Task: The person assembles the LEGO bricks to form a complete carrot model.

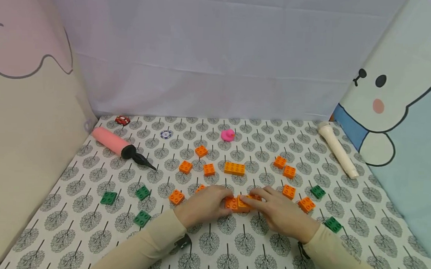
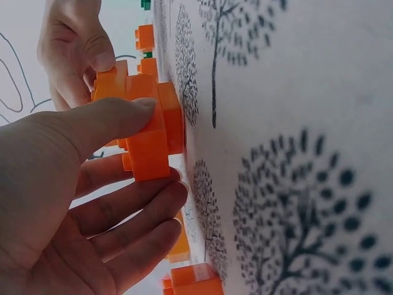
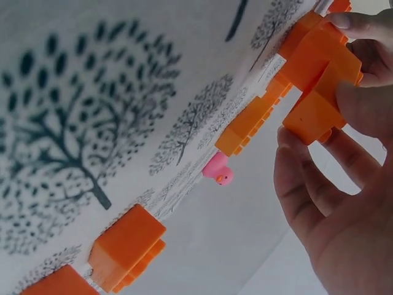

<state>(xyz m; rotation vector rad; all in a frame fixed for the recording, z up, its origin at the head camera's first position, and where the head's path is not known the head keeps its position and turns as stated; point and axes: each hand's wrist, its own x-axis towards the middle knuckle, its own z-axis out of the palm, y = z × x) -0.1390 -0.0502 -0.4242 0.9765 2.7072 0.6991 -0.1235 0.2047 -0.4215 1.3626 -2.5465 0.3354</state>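
Observation:
At the front middle of the table, both hands are on a joined cluster of orange building bricks (image 1: 232,204). My left hand (image 1: 206,205) pinches its left end; the left wrist view shows the thumb laid across one orange brick (image 2: 149,161) and fingers behind it. From the other side, my right hand (image 1: 282,213) pinches an upper brick (image 3: 316,117) between thumb and fingers. This brick sits on the cluster's right part, at an angle in the right wrist view. Fingers partly hide how the bricks join.
Loose orange bricks (image 1: 176,197) lie on both sides, with a longer orange brick (image 1: 234,168) behind. Green bricks (image 1: 108,198) lie further out. Around the back are a pink duck (image 1: 228,135), red toy car (image 1: 122,120), poker chip (image 1: 166,134), pink pump (image 1: 112,141) and white microphone-shaped object (image 1: 338,150).

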